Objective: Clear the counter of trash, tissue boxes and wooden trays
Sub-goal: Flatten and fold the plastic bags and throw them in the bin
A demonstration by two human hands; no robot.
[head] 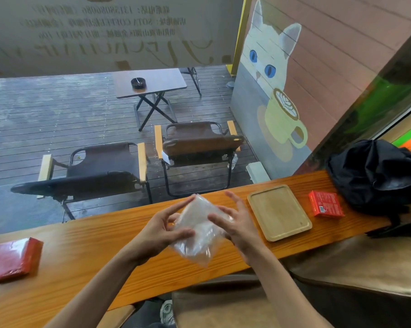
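Observation:
Both my hands hold a crumpled clear plastic bag (197, 230) just above the middle of the orange wooden counter (86, 252). My left hand (163, 229) pinches its left side between thumb and fingers. My right hand (235, 223) grips its right side with the other fingers spread. To the right of my hands a pale wooden tray (279, 213) lies flat on the counter. Further right lies a small red box (326, 204). At the counter's far left sits a red tissue pack (13, 259) in shiny wrap.
A black bag (374, 174) rests on the counter's right end, close to the red box. Brown padded seats (341, 287) are below the counter on my side. Beyond the window are two folding chairs (195, 143) and a small table (150, 82) with an ashtray.

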